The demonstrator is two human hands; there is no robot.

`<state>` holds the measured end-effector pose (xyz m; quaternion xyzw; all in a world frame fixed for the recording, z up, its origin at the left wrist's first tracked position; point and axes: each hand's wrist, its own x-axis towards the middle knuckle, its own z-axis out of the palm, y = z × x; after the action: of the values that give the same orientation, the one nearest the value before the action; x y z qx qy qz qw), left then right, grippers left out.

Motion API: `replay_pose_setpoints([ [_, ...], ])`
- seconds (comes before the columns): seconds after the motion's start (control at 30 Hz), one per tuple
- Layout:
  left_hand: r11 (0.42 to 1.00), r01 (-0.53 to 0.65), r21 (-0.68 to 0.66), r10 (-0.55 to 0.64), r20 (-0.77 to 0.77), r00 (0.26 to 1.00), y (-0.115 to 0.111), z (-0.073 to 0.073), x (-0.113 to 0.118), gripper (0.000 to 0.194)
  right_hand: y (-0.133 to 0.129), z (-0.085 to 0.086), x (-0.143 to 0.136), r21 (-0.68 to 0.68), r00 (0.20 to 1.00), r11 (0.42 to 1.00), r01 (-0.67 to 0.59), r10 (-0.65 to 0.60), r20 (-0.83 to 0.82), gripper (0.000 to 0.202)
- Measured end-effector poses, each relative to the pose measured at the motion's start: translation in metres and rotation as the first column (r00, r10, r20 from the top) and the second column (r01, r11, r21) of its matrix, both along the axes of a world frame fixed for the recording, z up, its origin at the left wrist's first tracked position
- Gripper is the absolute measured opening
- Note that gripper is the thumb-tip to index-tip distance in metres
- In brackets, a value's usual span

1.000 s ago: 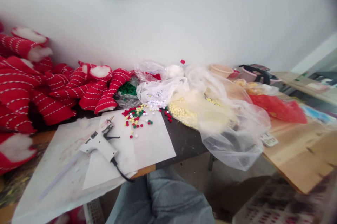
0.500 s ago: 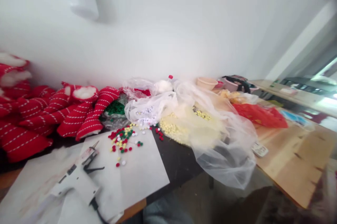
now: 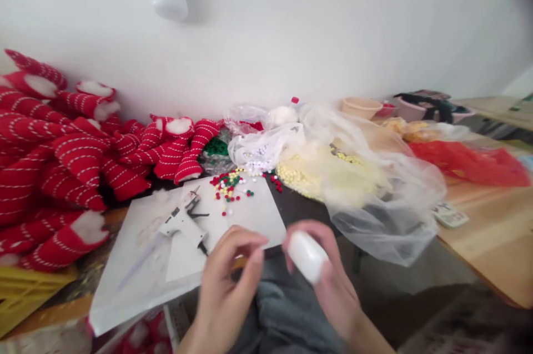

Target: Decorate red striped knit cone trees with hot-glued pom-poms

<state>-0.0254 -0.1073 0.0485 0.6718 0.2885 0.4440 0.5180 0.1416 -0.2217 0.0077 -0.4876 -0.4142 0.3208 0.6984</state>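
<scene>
My right hand (image 3: 333, 282) is closed around a small smooth white object (image 3: 307, 256) above my lap. To its left, my left hand (image 3: 233, 282) is raised with thumb and fingertips curved close together; whether anything lies between them is too blurred to tell. Beyond my left hand a white glue gun (image 3: 183, 225) rests on white paper (image 3: 258, 212), its nozzle pointing away. Small red, green, yellow and white pompoms (image 3: 228, 185) are scattered near the paper's far edge.
Red stuffed cones with white dashed lines (image 3: 81, 154) pile up at the left, above a yellow crate (image 3: 29, 293). Clear bags of yellow pompoms (image 3: 303, 176) lie behind my hands. Right, a wooden table (image 3: 491, 232) holds red mesh fabric (image 3: 470, 162).
Both my hands have come into view, the right one holding the white object. The view has swung left, showing more red cones and the yellow crate.
</scene>
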Motion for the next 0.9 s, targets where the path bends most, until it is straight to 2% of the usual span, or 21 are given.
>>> replay_pose_setpoints([
  [0.07,0.992,0.086,-0.093,-0.086,0.001,0.996,0.003,-0.007,0.019,0.028,0.04,0.018,0.002,0.201,0.999,0.979,-0.035,0.028,0.038,0.055],
  [0.17,0.939,0.181,-0.293,-0.149,0.13,0.98,0.013,-0.012,0.03,0.051,0.076,0.037,0.008,0.211,0.966,0.969,-0.13,0.076,0.246,0.059],
  [0.23,0.891,0.23,-0.391,-0.172,0.179,0.969,0.021,-0.011,0.027,0.061,0.084,0.04,0.01,0.211,0.919,0.971,-0.111,0.019,0.394,0.059],
  [0.33,0.845,0.268,-0.463,-0.212,0.17,0.962,0.031,-0.009,0.021,0.064,0.082,0.038,0.011,0.267,0.836,0.963,-0.045,-0.11,0.538,0.056],
  [0.47,0.839,0.292,-0.459,-0.255,0.143,0.956,0.039,-0.012,0.018,0.061,0.078,0.036,0.01,0.217,0.751,0.973,-0.078,-0.086,0.654,0.049],
  [0.63,0.84,0.323,-0.436,-0.326,0.071,0.943,0.042,-0.017,0.012,0.059,0.08,0.033,0.012,0.18,0.786,0.978,-0.111,-0.025,0.617,0.051],
  [0.73,0.841,0.353,-0.41,-0.346,0.092,0.934,0.041,-0.016,0.008,0.055,0.082,0.024,0.01,0.151,0.816,0.978,-0.14,0.028,0.577,0.054],
  [0.8,0.876,0.319,-0.362,-0.292,0.128,0.948,0.042,-0.016,0.008,0.056,0.083,0.014,0.008,0.145,0.863,0.979,-0.14,0.049,0.502,0.068],
  [0.9,0.933,0.188,-0.307,-0.163,0.106,0.981,0.043,-0.015,0.007,0.062,0.084,0.001,0.003,0.116,0.957,0.983,-0.143,0.107,0.271,0.081],
])
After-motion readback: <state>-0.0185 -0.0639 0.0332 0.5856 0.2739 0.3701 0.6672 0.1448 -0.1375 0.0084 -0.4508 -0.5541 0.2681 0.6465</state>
